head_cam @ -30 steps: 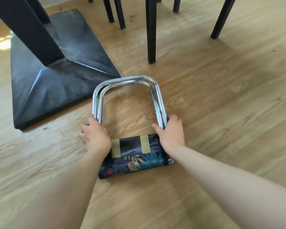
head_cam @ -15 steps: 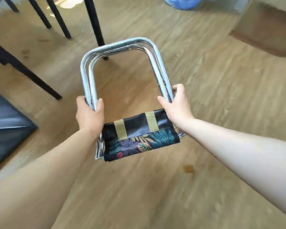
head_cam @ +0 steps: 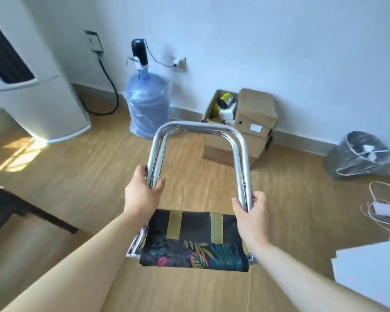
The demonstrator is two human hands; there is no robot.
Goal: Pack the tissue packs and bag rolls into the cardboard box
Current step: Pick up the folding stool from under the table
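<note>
At centre, both hands are closed round a folded stool (head_cam: pixel 195 255), left hand (head_cam: pixel 142 194) at 9 o'clock and right hand (head_cam: pixel 252 212) at 3, holding it off the floor (head_cam: pixel 88 176); its steel tubes (head_cam: pixel 154 149) look stiff and slick and the cloth seat (head_cam: pixel 194 224) limp, so the tubes are the sound hold. At 1 o'clock by the wall (head_cam: pixel 279 52) sits the open box (head_cam: pixel 211 106), a smaller shut carton (head_cam: pixel 254 111) resting on its right half, and inside it are yellow-and-white things (head_cam: pixel 225 104) I cannot identify as tissue packs or bag rolls. Such goods should be light and soft, best gripped round the middle without crushing.
</note>
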